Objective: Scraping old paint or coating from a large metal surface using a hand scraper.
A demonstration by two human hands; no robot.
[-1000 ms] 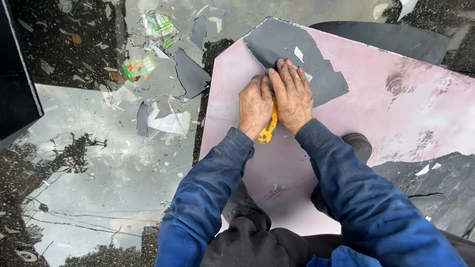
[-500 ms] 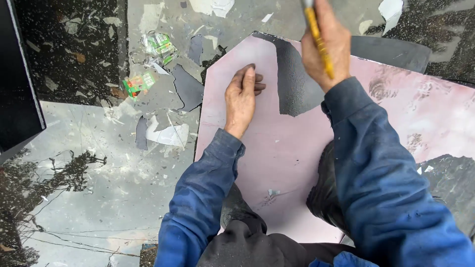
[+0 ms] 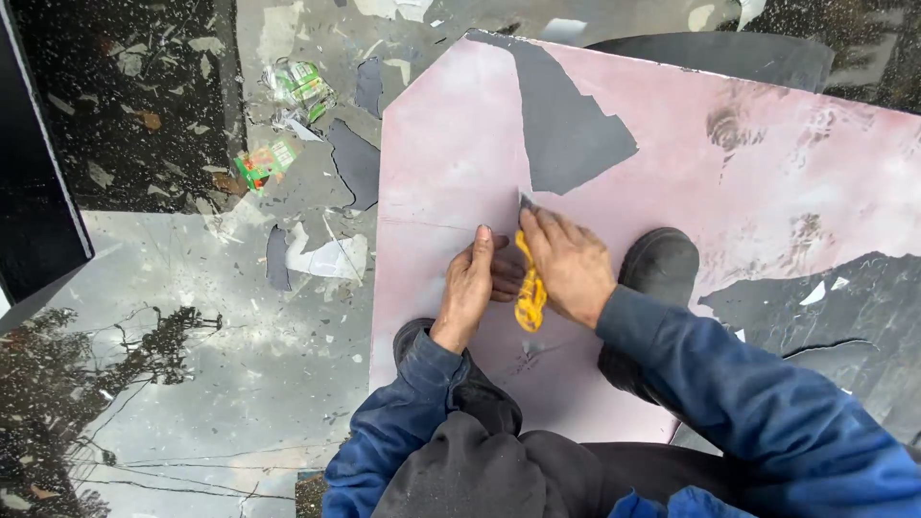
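Pink-coated slab [image 3: 460, 144] lying flat on wet ground, taken as the landmark.

Right hand [image 3: 573, 266] near the slab's middle, fingers wrapped around a yellow-handled scraper knife [image 3: 529, 293]; blade tip [image 3: 527, 201] pressed to the pink film just below the dark bare patch [image 3: 566, 129] where the coating is already gone. Grip low and flat, probably to keep the blade at a shallow angle under the film.

Left hand [image 3: 472, 288] just beside the right, touching it at the handle; palm down on the slab, fingers held together and pointing up the slab, thumb tucked toward the knife. Apparently braced there to steady the stroke and press the film taut.

Black boot [image 3: 662, 269] planted on the slab right of the hands, likely weighting it against sliding. Blue sleeves [image 3: 729, 384] and dark trousers [image 3: 460, 470] at the slab's near edge.

Left of the slab: torn grey film scraps [image 3: 357, 163], a pale scrap [image 3: 331, 257], crushed green and red wrappers [image 3: 269, 163]. Wet floor [image 3: 192, 384] mirroring tree branches. Second bare dark area [image 3: 825, 307] at the slab's right side.
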